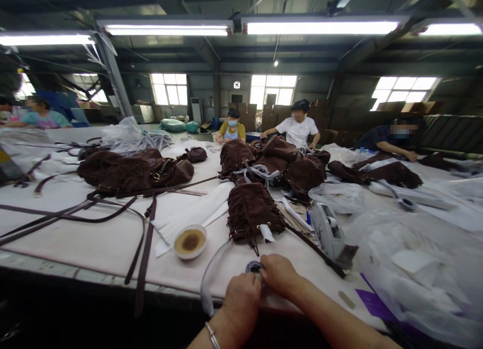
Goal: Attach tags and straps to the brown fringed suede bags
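My left hand and my right hand meet at the near table edge, both pinching a grey wrapped strap. The strap's pale length loops down to the left over the edge. Just beyond my hands lies a brown fringed suede bag with a white tag. My left wrist wears a metal bangle.
A small white bowl of brown paste sits left of the bag. A grey tape dispenser stands to the right. Brown straps hang over the edge, more brown bags lie beyond, clear plastic bags at right. People work across the table.
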`<state>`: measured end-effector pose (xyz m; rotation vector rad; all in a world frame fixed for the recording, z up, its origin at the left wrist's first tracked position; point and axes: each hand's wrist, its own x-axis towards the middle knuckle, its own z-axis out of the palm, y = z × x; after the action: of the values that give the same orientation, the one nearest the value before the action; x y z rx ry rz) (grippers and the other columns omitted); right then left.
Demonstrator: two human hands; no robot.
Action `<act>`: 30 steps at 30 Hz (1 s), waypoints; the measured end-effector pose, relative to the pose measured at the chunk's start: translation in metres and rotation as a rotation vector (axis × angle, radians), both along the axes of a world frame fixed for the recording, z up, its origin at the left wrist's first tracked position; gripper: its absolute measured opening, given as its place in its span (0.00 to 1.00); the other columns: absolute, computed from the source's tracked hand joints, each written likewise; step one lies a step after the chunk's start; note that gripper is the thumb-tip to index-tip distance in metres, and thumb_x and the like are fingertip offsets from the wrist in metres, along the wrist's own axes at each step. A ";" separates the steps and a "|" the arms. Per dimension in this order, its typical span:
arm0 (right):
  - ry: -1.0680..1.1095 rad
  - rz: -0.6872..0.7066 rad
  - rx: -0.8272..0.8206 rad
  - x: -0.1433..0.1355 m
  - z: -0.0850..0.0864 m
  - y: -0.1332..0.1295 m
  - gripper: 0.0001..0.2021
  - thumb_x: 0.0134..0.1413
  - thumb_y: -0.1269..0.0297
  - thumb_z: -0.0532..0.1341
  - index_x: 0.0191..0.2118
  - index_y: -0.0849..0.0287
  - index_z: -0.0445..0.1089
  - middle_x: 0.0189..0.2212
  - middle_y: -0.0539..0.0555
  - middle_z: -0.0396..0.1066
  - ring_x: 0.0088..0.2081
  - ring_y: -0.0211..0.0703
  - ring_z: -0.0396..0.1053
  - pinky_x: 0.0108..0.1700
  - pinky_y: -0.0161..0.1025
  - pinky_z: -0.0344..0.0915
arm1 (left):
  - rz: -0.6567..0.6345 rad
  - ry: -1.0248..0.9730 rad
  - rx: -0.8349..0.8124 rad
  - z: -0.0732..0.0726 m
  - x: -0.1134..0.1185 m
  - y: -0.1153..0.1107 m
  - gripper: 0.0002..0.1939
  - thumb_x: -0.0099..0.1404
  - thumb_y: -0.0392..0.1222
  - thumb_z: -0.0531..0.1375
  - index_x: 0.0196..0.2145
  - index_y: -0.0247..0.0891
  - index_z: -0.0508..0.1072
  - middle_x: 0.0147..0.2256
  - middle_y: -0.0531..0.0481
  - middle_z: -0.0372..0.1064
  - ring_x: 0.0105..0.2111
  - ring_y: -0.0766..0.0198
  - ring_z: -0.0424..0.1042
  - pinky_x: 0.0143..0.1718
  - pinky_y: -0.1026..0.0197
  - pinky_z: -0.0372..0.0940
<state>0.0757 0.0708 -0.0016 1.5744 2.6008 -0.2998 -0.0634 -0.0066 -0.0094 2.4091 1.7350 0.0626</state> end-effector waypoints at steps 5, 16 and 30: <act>0.020 0.374 -0.041 0.010 0.010 0.018 0.12 0.58 0.61 0.57 0.39 0.58 0.76 0.39 0.59 0.79 0.42 0.51 0.75 0.40 0.39 0.63 | -0.123 0.034 -0.031 0.021 -0.025 0.000 0.12 0.65 0.44 0.61 0.45 0.40 0.74 0.39 0.44 0.76 0.38 0.48 0.76 0.39 0.49 0.70; -0.018 -0.041 -0.007 -0.008 0.005 -0.007 0.14 0.59 0.66 0.54 0.43 0.64 0.75 0.40 0.65 0.78 0.42 0.57 0.76 0.39 0.43 0.64 | 0.048 0.039 0.009 -0.006 -0.001 -0.004 0.13 0.70 0.31 0.52 0.43 0.37 0.75 0.41 0.43 0.75 0.41 0.51 0.74 0.42 0.51 0.69; 0.157 -0.170 0.027 -0.006 -0.006 -0.016 0.17 0.59 0.53 0.57 0.43 0.61 0.74 0.38 0.63 0.78 0.42 0.56 0.75 0.42 0.43 0.66 | 0.059 -0.015 0.170 -0.036 -0.012 -0.008 0.12 0.65 0.31 0.57 0.43 0.40 0.75 0.37 0.45 0.74 0.39 0.53 0.73 0.38 0.54 0.67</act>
<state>0.0698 0.0551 -0.0077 1.8564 2.5961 -0.4182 -0.0757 -0.0147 -0.0455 2.4651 1.8632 0.2447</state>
